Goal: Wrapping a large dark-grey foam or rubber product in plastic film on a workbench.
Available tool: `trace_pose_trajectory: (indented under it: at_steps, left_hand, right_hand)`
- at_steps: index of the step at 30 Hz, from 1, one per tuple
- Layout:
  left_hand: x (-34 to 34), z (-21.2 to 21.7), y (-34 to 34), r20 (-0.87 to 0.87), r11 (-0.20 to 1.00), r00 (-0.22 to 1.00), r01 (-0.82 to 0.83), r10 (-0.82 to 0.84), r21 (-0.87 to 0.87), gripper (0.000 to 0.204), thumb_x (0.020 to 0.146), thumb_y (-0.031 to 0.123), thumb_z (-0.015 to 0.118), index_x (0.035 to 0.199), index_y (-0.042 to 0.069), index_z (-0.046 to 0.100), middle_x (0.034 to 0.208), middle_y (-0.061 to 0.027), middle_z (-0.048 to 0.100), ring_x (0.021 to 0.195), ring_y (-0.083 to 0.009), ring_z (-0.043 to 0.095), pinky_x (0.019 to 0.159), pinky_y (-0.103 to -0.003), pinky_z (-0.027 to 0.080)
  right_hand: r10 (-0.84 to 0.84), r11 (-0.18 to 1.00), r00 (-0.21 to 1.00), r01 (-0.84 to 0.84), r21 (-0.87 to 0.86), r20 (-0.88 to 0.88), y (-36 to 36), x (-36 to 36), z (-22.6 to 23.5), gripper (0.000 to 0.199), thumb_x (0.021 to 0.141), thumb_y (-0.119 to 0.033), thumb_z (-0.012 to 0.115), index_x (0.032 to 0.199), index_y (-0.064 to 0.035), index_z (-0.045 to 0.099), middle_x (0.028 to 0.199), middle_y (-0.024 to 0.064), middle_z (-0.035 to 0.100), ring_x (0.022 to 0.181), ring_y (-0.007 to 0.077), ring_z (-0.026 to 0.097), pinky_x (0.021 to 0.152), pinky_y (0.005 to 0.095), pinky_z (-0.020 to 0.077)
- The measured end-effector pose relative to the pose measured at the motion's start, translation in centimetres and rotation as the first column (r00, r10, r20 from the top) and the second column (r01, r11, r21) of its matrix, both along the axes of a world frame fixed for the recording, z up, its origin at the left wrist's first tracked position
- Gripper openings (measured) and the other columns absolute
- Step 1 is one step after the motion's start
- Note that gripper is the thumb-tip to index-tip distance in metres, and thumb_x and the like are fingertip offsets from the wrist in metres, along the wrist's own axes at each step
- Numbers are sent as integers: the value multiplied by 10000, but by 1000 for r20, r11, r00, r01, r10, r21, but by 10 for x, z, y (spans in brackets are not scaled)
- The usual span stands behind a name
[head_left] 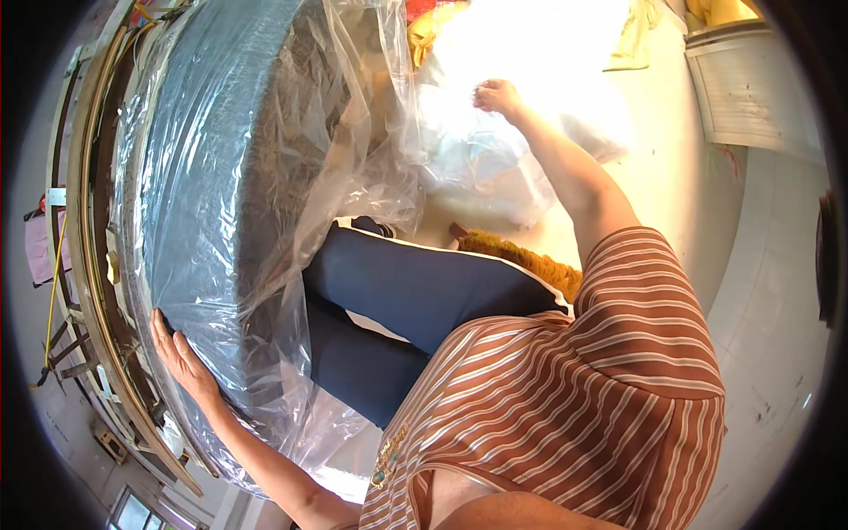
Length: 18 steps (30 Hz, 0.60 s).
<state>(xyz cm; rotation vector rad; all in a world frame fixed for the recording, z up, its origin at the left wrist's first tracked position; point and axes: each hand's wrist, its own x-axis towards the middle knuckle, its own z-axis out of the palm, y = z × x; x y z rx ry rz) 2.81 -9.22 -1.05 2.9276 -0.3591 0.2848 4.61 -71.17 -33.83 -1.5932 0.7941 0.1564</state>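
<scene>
A large blue-grey fabric-covered piece [208, 159] with a dark side lies under clear plastic film [353, 132]; its exact kind is hidden by the wrap. My left hand [187, 364] rests flat on the film near the far edge, fingers stretched out. My right hand [498, 97] is raised on the other side, its fingers curled in, over a brightly lit heap of clear plastic sheeting [495, 168]. Glare hides whether anything is pinched between those fingers. Loose film hangs down beside my dark trousers [424, 283].
A long frame with curved-looking rails [93, 221] runs along the left, with a yellow cord [57, 291] and pink cloth [42, 252] beyond. Yellow cloth [430, 31] lies at the top. A brown furry item [521, 256] is by my leg; a white panelled box [751, 93] stands at right.
</scene>
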Motion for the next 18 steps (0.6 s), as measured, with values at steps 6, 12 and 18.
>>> trace_pose_trajectory:
  at_steps: [6, 12, 18]
  left_hand:
    - [2, -6, 2, 27, 999, 999, 27, -26, -42, 425, 969, 253, 330, 1323, 34, 419, 1355, -144, 409, 1274, -276, 345, 1055, -364, 234]
    - [1, -4, 7, 64, 998, 996, 59, -57, -38, 409, 969, 238, 340, 1313, 37, 430, 1351, -145, 411, 1266, -280, 355, 1054, -366, 240]
    - [6, 0, 16, 82, 996, 996, -28, 35, -89, 341, 908, 104, 504, 1243, 46, 503, 1223, -149, 512, 1165, -292, 468, 972, -373, 362]
  right_hand:
    - [-318, 916, 925, 243, 319, 210, -35, -50, 38, 188, 892, -179, 523, 994, -26, 565, 867, 78, 627, 772, 164, 625, 691, 280, 515]
    - [-145, 989, 862, 121, 81, 486, -28, -66, 139, 156, 916, -186, 494, 989, -55, 539, 765, 25, 549, 669, 108, 562, 630, 253, 487]
    - [173, 962, 756, -267, 57, 632, 21, -76, 217, 128, 930, -182, 478, 974, -81, 543, 755, -15, 548, 676, 64, 541, 636, 224, 462]
